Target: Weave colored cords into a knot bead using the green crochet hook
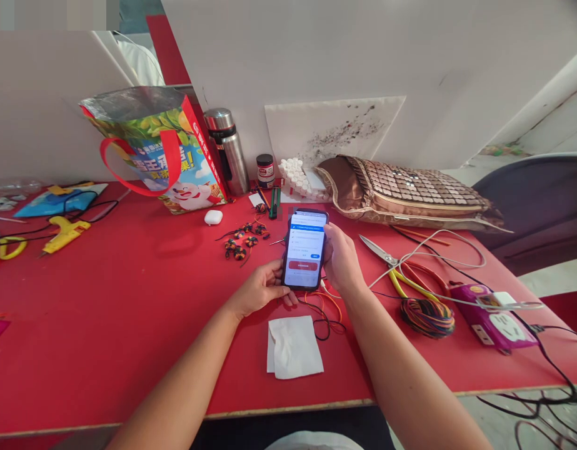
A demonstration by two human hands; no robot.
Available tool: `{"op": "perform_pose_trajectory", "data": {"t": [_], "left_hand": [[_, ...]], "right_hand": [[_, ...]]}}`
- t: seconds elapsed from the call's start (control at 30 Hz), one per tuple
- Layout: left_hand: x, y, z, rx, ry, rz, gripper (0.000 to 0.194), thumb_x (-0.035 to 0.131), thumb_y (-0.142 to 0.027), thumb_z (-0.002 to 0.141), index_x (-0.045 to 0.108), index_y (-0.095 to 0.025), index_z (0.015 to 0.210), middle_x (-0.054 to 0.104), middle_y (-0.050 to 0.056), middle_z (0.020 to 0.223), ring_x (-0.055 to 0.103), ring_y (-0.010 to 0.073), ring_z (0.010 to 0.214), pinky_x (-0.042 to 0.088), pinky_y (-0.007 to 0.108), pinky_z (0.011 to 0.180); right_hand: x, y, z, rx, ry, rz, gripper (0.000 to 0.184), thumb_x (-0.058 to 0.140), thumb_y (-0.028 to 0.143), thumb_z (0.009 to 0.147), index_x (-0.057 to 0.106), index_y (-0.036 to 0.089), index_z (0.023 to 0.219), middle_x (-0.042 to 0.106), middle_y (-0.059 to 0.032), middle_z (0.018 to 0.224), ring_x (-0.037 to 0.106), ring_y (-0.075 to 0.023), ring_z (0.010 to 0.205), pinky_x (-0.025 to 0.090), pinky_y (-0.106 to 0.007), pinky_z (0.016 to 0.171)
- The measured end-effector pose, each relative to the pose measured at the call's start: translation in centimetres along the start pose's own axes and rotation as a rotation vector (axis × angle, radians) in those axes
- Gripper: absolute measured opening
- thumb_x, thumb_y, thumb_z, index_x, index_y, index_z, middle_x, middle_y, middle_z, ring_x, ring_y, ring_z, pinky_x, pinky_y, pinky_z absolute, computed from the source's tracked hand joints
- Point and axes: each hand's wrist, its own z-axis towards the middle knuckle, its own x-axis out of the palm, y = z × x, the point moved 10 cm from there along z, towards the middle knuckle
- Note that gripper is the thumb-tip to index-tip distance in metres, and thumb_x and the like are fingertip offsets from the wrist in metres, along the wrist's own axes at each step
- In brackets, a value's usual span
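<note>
Basically, red table (pixel 142 325) fills most of the view, w/ stuff all over it. Biggest item on it: printed shopping bag (pixel 175 169), upright at back L, red handles hanging fwd. Brown quilted pad (pixel 410 190) lies at back R, nr the wall. Steel flask (pixel 236 164) stands just beside the bag. Purple power strip (pixel 492 315) at R end, white plug in it. Scissors (pixel 390 261) lie L of the strip, blades apart, pts away from the person. Both hands at approx. mid-table, on one phone (pixel 303 250), screen lit, facing the person. L hand (pixel 262 287) grips its lower L edge, thumb in front, some fingers under/behind. R hand (pixel 342 256) is closed round the R edge, thumb at upper R side; other fingers mostly hidden, can't tell exact pos. Yellow glue gun (pixel 65 234) far L. Folded tissue (pixel 296 347) nr the front edge, below phone. Cord bundle (pixel 427 317) by scissor handles. White case (pixel 214 217) in front of bag. Smallest: multicol. knotted bits (pixel 240 253), L of phone.
</note>
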Motion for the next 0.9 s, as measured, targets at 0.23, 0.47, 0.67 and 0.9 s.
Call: {"op": "perform_pose_trajectory", "data": {"t": [0.23, 0.47, 0.67, 0.9], "left_hand": [[-0.7, -0.3, 0.1, 0.037, -0.035, -0.085, 0.049, 0.089, -0.027, 0.076, 0.068, -0.013, 0.117, 0.079, 0.009, 0.088, 0.078, 0.0229, 0.070, 0.059, 0.030, 0.062], [-1.2, -0.3, 0.2, 0.060, -0.068, -0.118, 0.051, 0.090, -0.026, 0.075, 0.068, -0.012, 0.120, 0.078, 0.009, 0.082, 0.077, 0.0218, 0.069, 0.059, 0.029, 0.063], [-1.2, -0.3, 0.1, 0.056, -0.069, -0.121, 0.052, 0.090, -0.025, 0.075, 0.068, -0.011, 0.119, 0.079, 0.009, 0.081, 0.076, 0.0221, 0.069, 0.059, 0.030, 0.063], [-1.2, -0.3, 0.2, 0.057, -0.069, -0.120, 0.056, 0.092, -0.027, 0.073, 0.066, -0.011, 0.120, 0.079, 0.009, 0.080, 0.076, 0.0213, 0.067, 0.060, 0.029, 0.062]], "right_hand": [[1.7, -0.7, -0.5, 0.102, 0.133, 0.003, 0.030, 0.074, 0.035, 0.075, 0.071, 0.025, 0.103, 0.079, -0.0006, 0.093, 0.072, -0.0250, 0.087, 0.056, -0.034, 0.071], [2.4, -0.8, -0.6, 0.070, 0.187, 0.019, 0.050, 0.073, 0.020, 0.065, 0.072, 0.026, 0.115, 0.081, -0.0029, 0.112, 0.074, -0.0283, 0.107, 0.060, -0.041, 0.088], [2.2, -0.9, -0.5, 0.068, 0.165, 0.014, 0.051, 0.075, 0.021, 0.064, 0.072, 0.026, 0.115, 0.082, -0.0028, 0.110, 0.074, -0.0295, 0.108, 0.061, -0.043, 0.089], [2.3, -0.8, -0.7, 0.092, 0.177, 0.014, 0.051, 0.074, 0.023, 0.065, 0.072, 0.024, 0.116, 0.081, -0.0040, 0.114, 0.072, -0.0315, 0.116, 0.059, -0.046, 0.099]]}}
